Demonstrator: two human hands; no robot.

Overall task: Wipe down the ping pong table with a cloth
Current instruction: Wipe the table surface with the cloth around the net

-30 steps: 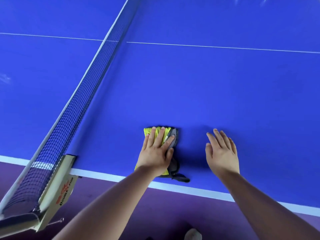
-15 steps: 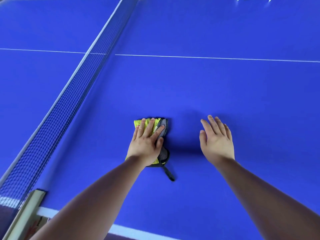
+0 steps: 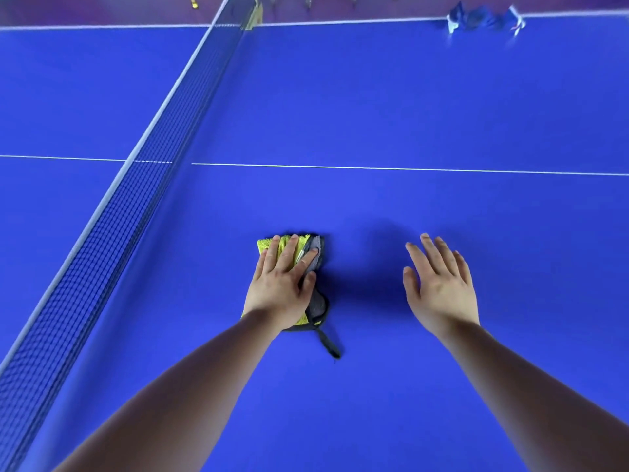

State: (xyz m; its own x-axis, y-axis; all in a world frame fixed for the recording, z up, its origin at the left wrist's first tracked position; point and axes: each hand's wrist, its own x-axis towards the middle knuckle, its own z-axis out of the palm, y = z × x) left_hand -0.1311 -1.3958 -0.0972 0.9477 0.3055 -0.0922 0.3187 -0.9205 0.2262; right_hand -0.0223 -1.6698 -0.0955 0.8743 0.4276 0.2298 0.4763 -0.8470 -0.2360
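A folded yellow and grey cloth (image 3: 315, 304) lies flat on the blue ping pong table (image 3: 391, 107), right of the net. My left hand (image 3: 282, 281) presses down on it with straight fingers spread over its top. A dark strap of the cloth trails toward me on the table. My right hand (image 3: 439, 284) lies palm down with straight fingers a little to the right of the cloth, holding nothing; I cannot tell whether it touches the table.
The net (image 3: 112, 212) runs diagonally from lower left to the far edge. A white centre line (image 3: 408, 168) crosses the table beyond my hands. A crumpled blue and white thing (image 3: 483, 18) sits at the far right edge. A purple floor shows beyond the table.
Both hands and the cloth have slid away from the near edge toward the centre line. The near edge and net post have dropped out of view.
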